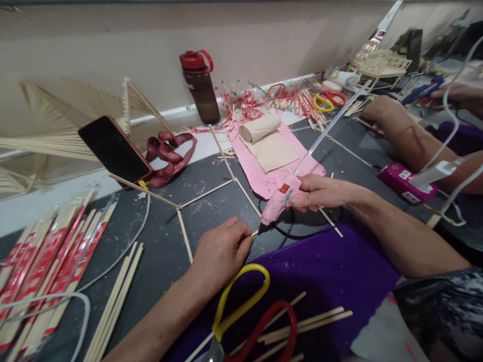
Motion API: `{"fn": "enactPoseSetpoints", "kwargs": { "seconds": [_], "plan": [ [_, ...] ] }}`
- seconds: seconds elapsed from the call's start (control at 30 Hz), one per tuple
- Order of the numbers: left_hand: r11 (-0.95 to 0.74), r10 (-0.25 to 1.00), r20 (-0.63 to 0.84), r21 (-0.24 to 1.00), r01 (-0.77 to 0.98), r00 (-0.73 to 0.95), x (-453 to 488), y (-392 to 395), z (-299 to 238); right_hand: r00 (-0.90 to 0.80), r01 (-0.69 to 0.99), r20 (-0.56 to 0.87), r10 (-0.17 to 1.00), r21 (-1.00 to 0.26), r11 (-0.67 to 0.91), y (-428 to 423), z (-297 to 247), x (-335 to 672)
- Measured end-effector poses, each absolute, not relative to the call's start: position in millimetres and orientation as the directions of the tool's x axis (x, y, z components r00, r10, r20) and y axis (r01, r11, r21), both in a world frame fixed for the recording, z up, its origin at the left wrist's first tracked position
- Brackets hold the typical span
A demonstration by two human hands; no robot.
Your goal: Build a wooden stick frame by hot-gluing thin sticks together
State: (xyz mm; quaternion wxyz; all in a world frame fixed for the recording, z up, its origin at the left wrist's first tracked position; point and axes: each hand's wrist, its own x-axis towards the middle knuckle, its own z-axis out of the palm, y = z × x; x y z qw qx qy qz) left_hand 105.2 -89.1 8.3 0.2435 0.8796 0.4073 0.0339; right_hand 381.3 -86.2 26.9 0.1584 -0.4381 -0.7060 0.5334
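Note:
My right hand (315, 192) is wrapped around a pink hot glue gun (281, 198), with a long clear glue stick (332, 120) sticking out of its back. The nozzle points down at the end of a thin wooden stick. My left hand (226, 246) rests on the dark table (158, 281), thumb and fingers pinched on that stick (255, 233). Beyond it lies a frame of joined wooden sticks (207, 193), some branching outward. Scissors (241, 296) with yellow and red handles and several loose sticks (313, 322) lie on purple cloth (339, 266) near me.
Wrapped chopsticks (45, 261) lie at left. A phone (115, 148), a lanyard (169, 153) and a brown bottle (202, 93) stand or lie along the wall. A pink sheet (249, 168) bears a paper roll (260, 129). A magenta power block (407, 183) and another person's arms (400, 125) are right.

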Motion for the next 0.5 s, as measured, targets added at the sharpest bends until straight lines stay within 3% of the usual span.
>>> {"fn": "enactPoseSetpoints", "kwargs": {
  "seconds": [0.37, 0.5],
  "plan": [
    [-0.530, 0.744, -0.130, 0.482, 0.697, 0.656, 106.7, -89.2, 8.8, -0.320, 0.434, -0.153, 0.935, -0.901, 0.001, -81.8, 27.8, 380.2],
    [-0.528, 0.746, -0.125, 0.488, 0.695, 0.654, 106.8, -89.5, 8.9, -0.325, 0.453, -0.170, 0.930, -0.892, -0.004, -79.6, 23.1, 383.6]
  ]
}}
